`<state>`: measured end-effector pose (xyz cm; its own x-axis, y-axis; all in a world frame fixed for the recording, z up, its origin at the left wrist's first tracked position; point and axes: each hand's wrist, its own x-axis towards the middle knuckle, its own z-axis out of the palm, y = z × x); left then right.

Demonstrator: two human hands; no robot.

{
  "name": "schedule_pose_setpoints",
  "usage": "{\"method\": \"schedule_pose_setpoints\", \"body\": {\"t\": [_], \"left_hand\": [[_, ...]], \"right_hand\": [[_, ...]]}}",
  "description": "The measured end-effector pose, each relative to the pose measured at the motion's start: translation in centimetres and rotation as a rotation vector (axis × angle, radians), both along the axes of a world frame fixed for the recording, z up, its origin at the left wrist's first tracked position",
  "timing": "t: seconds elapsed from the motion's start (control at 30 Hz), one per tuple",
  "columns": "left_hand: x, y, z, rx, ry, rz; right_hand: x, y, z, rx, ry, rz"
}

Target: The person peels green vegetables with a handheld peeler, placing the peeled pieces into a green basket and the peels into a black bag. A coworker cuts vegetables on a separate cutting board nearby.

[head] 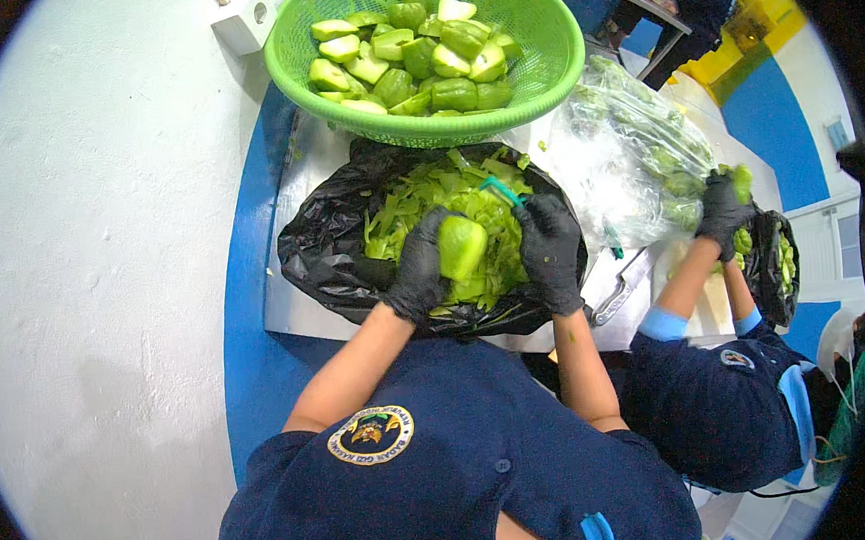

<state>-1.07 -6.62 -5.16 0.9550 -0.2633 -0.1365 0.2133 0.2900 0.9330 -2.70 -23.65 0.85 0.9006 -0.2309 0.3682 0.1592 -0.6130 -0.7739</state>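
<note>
In my left hand (426,263), gloved in black, sits a pale green chayote piece (463,247) with its skin largely off. My right hand (550,250), gloved the same way, grips a green peeler (502,190) whose head points up and left, apart from the chayote. Both hands are over a black plastic bag (326,255) lying open on the table. Green peelings (427,187) fill the bag beneath them. Beyond the bag, a green plastic colander (434,128) holds several cut chayote pieces (410,53).
A kitchen knife (622,290) lies right of the bag. Behind it is a clear plastic bag of chayotes (641,135). To my right a co-worker's gloved hand (725,208) handles chayote beside another black bag (775,268). A white wall (100,255) stands at left.
</note>
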Motion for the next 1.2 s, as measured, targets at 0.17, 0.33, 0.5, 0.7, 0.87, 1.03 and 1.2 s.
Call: {"method": "schedule_pose_setpoints", "body": {"t": [0.17,0.33,0.5,0.7,0.87,1.03,1.2], "left_hand": [[2.5,0.7,-1.2,0.061,-0.044,0.001],[2.4,1.7,0.7,0.424,-0.502,-0.022],[2.7,2.9,2.1,0.661,-0.746,0.099],[1.5,2.8,1.6,0.14,-0.273,-0.146],[1.5,2.4,-1.6,0.023,-0.061,-0.112],[3.8,3.0,-4.1,0.454,-0.464,0.062],[2.3,2.5,-0.6,0.56,-0.282,-0.023]], "right_hand": [[-4.0,2.9,-0.9,-0.146,-0.056,0.113],[-3.6,3.7,-0.4,-0.153,-0.115,0.075],[-2.6,4.5,-0.5,-0.113,-0.107,0.108],[0.4,3.0,-0.5,-0.122,-0.153,0.01],[1.2,0.8,-0.3,0.088,0.001,-0.012],[-3.0,3.8,-1.5,-0.168,-0.049,0.126],[-1.5,2.8,-1.3,-0.283,-0.167,0.083]]}}
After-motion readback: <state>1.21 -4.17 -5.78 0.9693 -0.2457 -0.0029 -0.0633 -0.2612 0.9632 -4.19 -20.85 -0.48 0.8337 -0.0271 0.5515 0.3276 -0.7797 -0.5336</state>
